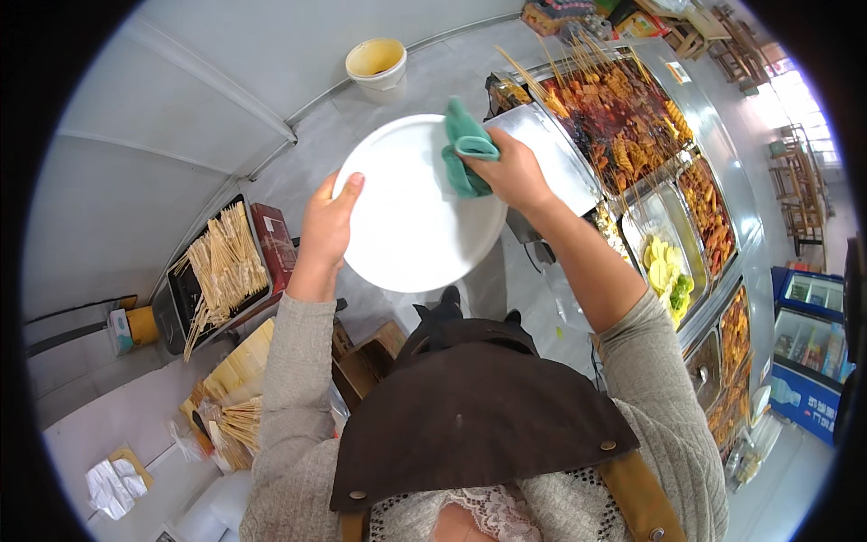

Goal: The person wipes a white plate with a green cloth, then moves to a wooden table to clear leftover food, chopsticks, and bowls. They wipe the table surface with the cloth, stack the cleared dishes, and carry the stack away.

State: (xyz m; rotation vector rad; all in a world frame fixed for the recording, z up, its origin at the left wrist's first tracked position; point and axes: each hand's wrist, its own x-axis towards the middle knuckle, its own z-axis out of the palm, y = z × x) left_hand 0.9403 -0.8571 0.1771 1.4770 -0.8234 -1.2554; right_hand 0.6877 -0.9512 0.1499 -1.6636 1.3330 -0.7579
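A large round white plate (406, 217) is held up in front of me over the floor. My left hand (327, 221) grips its left rim, thumb on the upper face and the other fingers out of sight behind. In my right hand (515, 172) is a folded green cloth (465, 149), bunched between thumb and fingers. The cloth lies against the plate's upper right part, near the rim, and sticks up past the edge. Nothing lies on the visible face of the plate.
On the right, a steel counter holds trays of skewered food in dark red sauce (623, 117) and a tray with yellow slices (664, 262). A white bucket (379, 88) stands by the wall. At left sits a black tray of wooden skewers (226, 262). Blue fridges (804, 397) stand far right.
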